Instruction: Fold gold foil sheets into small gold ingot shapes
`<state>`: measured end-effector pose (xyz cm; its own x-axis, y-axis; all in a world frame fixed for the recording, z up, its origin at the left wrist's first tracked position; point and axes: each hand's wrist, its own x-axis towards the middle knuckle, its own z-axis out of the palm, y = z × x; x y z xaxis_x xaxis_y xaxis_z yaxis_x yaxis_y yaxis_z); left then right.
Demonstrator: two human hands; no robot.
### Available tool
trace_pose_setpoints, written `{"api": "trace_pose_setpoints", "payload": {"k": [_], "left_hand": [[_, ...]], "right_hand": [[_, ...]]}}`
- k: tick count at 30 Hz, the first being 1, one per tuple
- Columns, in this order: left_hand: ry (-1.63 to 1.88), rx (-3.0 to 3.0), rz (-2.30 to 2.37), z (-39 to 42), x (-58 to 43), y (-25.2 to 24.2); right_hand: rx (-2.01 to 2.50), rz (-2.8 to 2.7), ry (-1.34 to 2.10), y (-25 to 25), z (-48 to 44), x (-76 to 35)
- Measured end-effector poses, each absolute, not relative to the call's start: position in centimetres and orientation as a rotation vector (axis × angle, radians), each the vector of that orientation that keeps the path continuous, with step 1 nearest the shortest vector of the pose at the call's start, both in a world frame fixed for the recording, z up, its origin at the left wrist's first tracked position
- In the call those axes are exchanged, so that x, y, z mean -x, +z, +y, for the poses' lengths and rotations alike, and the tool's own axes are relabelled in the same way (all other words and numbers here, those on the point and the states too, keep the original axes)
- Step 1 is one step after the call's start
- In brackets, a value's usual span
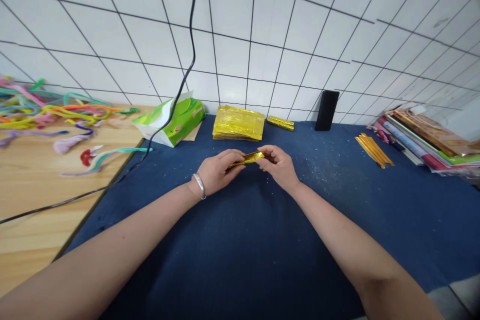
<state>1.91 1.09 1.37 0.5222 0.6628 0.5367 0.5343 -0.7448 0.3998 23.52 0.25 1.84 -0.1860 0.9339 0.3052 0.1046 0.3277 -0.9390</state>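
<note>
Both my hands meet over the middle of the blue cloth (240, 240). My left hand (217, 172), with a silver bangle on its wrist, pinches one end of a folded strip of gold foil paper (248, 159). My right hand (278, 166) grips the strip's other end with closed fingers. The strip is held just above the cloth. A stack of gold foil sheets (237, 123) lies right behind my hands.
A few folded gold pieces (280, 122) lie beside the stack, and a bundle of gold sticks (373, 150) at right. A green tissue pack (171, 121), black phone (326, 110), books (427, 142), coloured pipe cleaners (48, 115) on the wooden table, and a black cable (187, 70) surround them.
</note>
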Motion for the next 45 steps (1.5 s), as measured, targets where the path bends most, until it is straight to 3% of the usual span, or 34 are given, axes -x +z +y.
{"api": "trace_pose_setpoints", "payload": {"k": [21, 32, 45], "left_hand": [[0.674, -2.694, 1.098, 1.8, -1.1, 1.5], [0.514, -2.672, 0.861, 2.5, -0.6, 1.6], [0.468, -2.762, 1.105, 1.5, -1.3, 1.8]], "right_hand": [[1.001, -1.738, 1.048, 2.6, 0.4, -24.7], [0.922, -2.314, 0.402, 2.0, 1.1, -25.2], [0.981, -2.147, 0.345, 1.0, 0.7, -24.6]]}}
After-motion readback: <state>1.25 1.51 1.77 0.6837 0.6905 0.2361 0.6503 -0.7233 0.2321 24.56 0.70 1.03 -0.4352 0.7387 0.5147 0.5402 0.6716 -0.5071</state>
